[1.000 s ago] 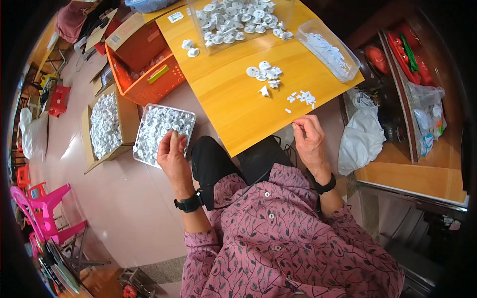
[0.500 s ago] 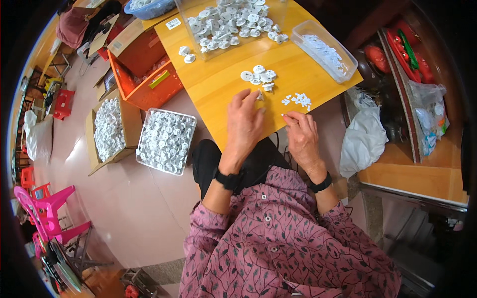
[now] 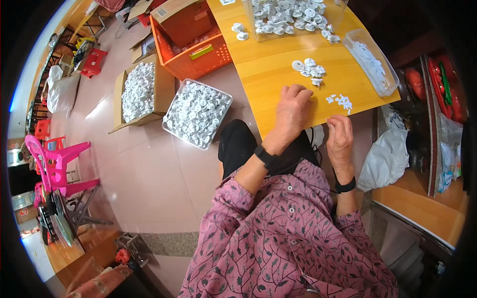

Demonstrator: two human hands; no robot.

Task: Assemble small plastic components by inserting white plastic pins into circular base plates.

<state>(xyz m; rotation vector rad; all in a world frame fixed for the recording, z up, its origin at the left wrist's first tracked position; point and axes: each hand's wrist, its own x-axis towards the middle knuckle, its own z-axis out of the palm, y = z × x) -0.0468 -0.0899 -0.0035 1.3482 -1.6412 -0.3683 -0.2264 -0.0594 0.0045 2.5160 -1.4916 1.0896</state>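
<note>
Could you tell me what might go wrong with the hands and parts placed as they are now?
The tiny white pieces lie near the table's front edge, just beyond the right hand; a careless sweep could brush them off. The left hand sits just short of the small pile of white discs and could scatter it when reaching forward.

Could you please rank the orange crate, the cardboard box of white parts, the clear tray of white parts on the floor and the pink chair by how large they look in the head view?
1. orange crate
2. clear tray and cardboard box: too alike to rank
3. pink chair, though distance and fisheye make this unsure
</note>
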